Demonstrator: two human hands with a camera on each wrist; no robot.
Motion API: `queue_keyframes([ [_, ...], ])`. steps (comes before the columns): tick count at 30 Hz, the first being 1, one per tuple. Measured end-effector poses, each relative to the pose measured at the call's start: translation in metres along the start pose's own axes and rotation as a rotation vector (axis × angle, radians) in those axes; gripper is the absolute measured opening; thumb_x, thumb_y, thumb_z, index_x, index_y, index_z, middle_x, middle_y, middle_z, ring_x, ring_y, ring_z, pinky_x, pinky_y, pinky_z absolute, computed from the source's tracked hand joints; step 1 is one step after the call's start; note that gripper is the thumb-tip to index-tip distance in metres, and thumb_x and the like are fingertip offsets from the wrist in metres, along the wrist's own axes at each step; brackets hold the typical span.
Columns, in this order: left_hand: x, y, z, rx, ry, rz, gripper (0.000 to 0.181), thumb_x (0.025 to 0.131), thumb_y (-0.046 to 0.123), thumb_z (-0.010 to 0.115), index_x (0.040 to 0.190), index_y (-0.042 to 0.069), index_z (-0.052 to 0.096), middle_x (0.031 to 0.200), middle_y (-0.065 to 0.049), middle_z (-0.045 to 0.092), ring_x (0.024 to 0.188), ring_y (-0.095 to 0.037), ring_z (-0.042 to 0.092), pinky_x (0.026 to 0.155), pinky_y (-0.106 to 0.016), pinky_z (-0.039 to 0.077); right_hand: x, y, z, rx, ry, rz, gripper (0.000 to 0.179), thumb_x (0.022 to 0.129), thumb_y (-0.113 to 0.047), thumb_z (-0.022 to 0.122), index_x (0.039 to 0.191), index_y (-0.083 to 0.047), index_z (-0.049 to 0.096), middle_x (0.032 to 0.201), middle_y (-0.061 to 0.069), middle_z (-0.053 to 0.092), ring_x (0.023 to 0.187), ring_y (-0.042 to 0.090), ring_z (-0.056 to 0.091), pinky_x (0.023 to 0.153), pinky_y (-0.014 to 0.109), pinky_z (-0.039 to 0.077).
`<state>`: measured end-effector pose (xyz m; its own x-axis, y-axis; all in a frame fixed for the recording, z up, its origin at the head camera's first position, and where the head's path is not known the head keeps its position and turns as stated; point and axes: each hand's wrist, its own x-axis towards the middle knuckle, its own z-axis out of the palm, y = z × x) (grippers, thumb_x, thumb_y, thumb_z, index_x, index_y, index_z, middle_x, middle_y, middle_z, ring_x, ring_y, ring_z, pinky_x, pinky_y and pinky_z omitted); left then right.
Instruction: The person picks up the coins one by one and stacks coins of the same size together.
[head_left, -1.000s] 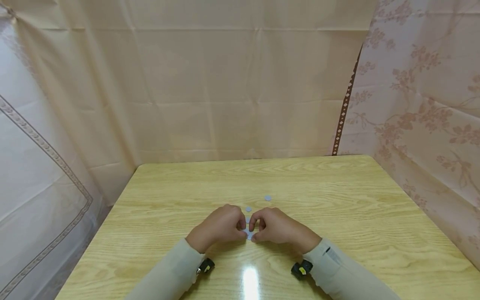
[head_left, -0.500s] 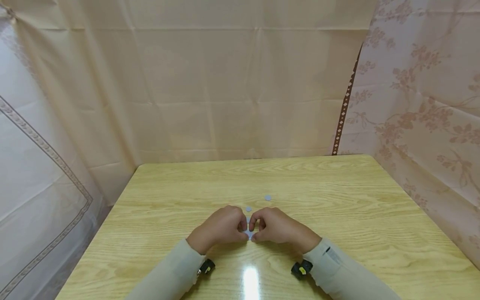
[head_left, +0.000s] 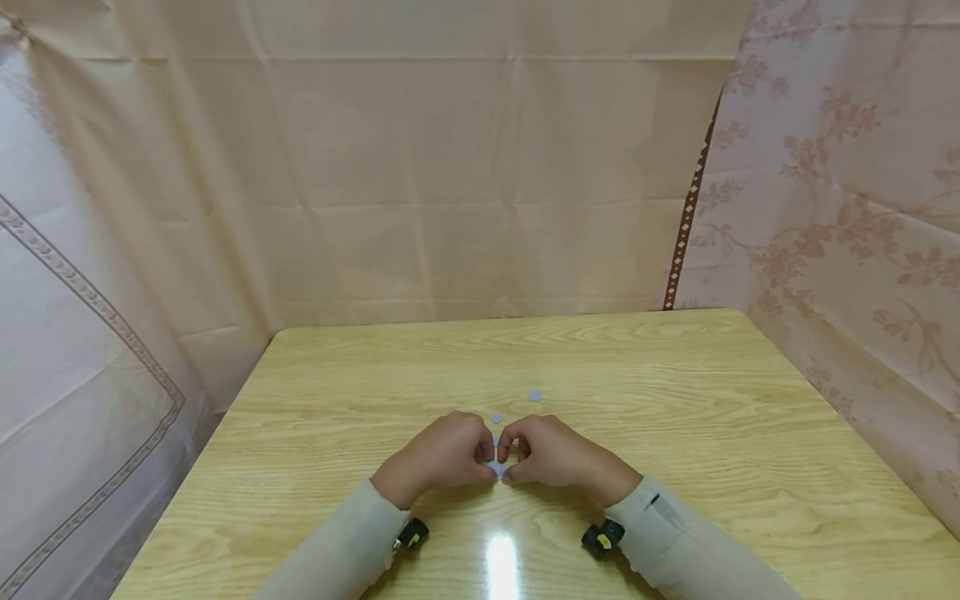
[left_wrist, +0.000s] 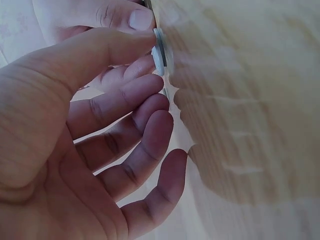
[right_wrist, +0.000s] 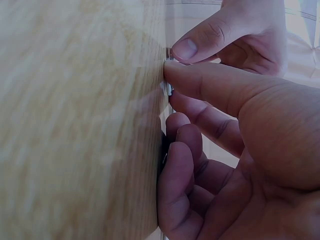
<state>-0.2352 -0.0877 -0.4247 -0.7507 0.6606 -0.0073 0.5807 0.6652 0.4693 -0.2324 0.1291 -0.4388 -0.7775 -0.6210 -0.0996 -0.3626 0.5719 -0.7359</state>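
Both hands meet low over the wooden table, thumbs and forefingers bent around a small flat grey disc (head_left: pixel 497 469). My left hand (head_left: pixel 444 452) grips its left side; in the left wrist view, the thumb touches the edge of the disc (left_wrist: pixel 159 52) while the other fingers curl below. From the right, my right hand (head_left: pixel 557 452) holds the same disc with thumb and forefinger. The right wrist view shows only a sliver of the disc (right_wrist: pixel 168 90) by the fingertips. Fingers partly cover it, so whether several pieces lie together there cannot be told.
Just beyond the hands lies another grey piece (head_left: pixel 496 440), partly hidden. Farther back are a smaller grey disc (head_left: pixel 497 417) and a larger one (head_left: pixel 536 396). The wooden table (head_left: pixel 337 383) backs onto a beige curtain (head_left: pixel 465 167).
Hardly anything differs. Both hands stay at the same disc with only slight finger shifts, and the discs farther back have not moved.
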Motion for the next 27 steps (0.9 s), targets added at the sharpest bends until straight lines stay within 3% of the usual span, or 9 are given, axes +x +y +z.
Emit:
queue_keyframes([
  [11, -0.0020, -0.0017, -0.0044, 0.028, -0.018, -0.031, 0.014, 0.077, 0.018, 0.087, 0.087, 0.011, 0.079, 0.085, 0.007, 0.070, 0.070, -0.004, 0.057, 0.067, -0.021, 0.051, 0.0008, 0.0017, 0.0009, -0.008, 0.006, 0.005, 0.014, 0.088, -0.016, 0.082, 0.097, -0.020, 0.073, 0.064, -0.002, 0.062, 0.053, 0.007, 0.050, 0.051, 0.023, 0.041],
  [27, -0.0007, -0.0032, -0.0031, -0.003, -0.034, -0.032, 0.010, 0.078, 0.015, 0.086, 0.084, 0.013, 0.079, 0.086, 0.008, 0.071, 0.072, -0.002, 0.058, 0.067, -0.020, 0.051, 0.0007, 0.0012, 0.0006, -0.008, 0.005, 0.008, 0.014, 0.088, -0.016, 0.082, 0.097, -0.020, 0.073, 0.066, -0.001, 0.063, 0.054, 0.007, 0.051, 0.051, 0.023, 0.042],
])
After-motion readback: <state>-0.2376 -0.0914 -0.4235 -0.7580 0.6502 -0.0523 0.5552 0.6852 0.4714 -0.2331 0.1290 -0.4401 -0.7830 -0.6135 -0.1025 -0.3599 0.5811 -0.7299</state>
